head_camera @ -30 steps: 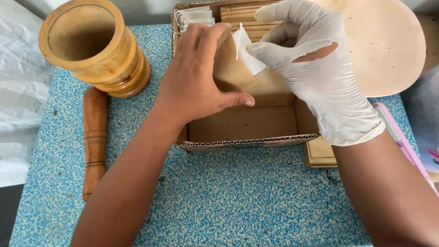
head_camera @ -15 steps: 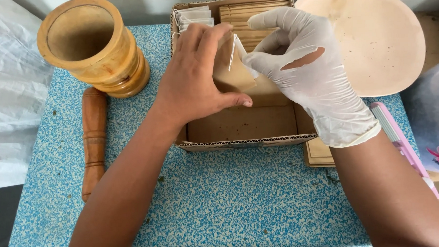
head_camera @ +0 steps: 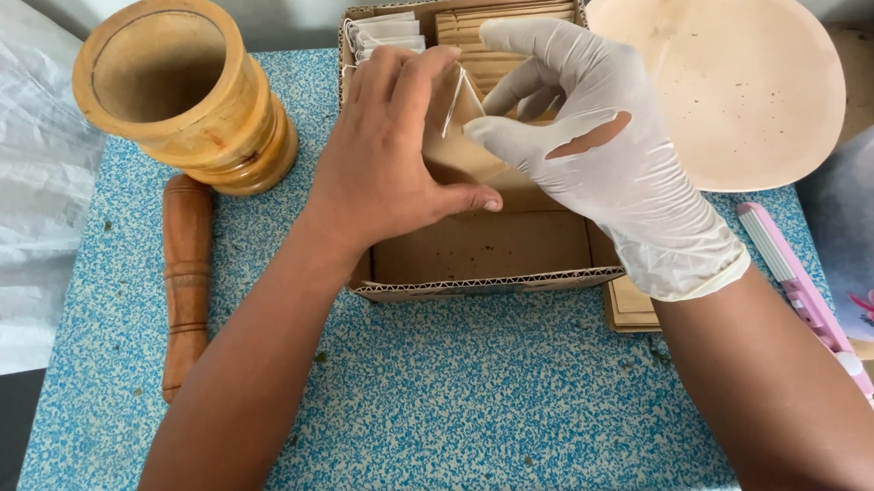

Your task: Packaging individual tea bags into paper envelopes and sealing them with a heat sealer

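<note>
Over an open cardboard box (head_camera: 485, 283), both hands hold one small brown paper packet (head_camera: 454, 142). My bare left hand (head_camera: 387, 158) grips its left side, fingers on top and thumb beneath. My right hand (head_camera: 601, 150), in a torn white glove, pinches the packet's upper right edge with thumb and forefinger. A white strip shows at the packet's top. The far end of the box holds a stack of brown packets (head_camera: 498, 30) and some white ones (head_camera: 383, 32). The near half of the box is bare.
A wooden mortar (head_camera: 181, 88) stands at the table's far left, with a wooden pestle (head_camera: 186, 282) lying in front of it. A round pale plate (head_camera: 730, 82) sits at the far right. A pink tool (head_camera: 799, 289) lies along the right edge of the blue speckled table (head_camera: 469, 397).
Both hands have lifted the packet slightly toward the far end of the box, and the right fingers have shifted along its top edge.
</note>
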